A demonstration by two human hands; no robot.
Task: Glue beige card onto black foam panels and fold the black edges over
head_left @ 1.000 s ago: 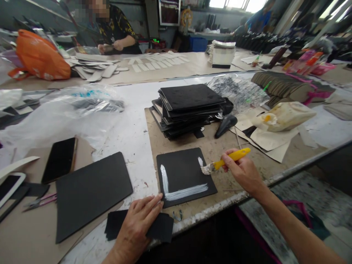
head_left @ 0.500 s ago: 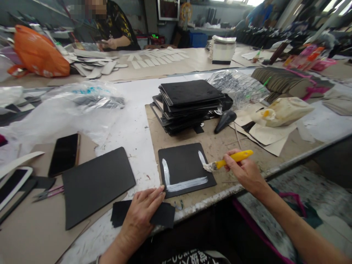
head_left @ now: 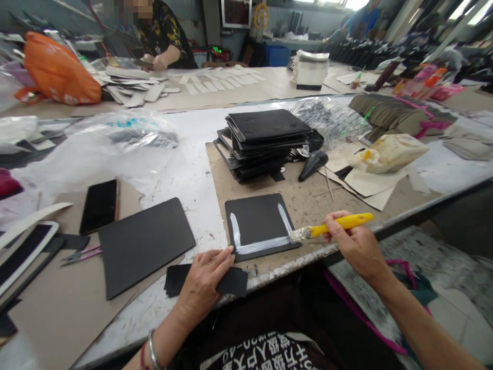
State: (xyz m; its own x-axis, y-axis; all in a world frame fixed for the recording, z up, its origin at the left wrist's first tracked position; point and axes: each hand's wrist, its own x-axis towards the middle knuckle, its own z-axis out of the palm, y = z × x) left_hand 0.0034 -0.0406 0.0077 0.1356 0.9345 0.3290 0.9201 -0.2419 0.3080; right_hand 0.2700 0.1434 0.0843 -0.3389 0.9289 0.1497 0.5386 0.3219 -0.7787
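So my right hand (head_left: 356,245) is wrapped tight round a small yellow-handled glue brush (head_left: 335,226), bristles down on the near right corner of a square black card panel (head_left: 258,218). That panel sits on the brown cardboard mat (head_left: 308,198) by the table's front edge, with white glue along its left, near and right edges. My left hand (head_left: 204,280) lies flat, fingers loosely spread, on a small pile of black card pieces (head_left: 233,282), fingertips touching the panel's near left corner. Behind the panel there's a tall stack of black panels (head_left: 265,139); off to the left, a bigger black sheet (head_left: 144,244) and a dark phone (head_left: 100,205).
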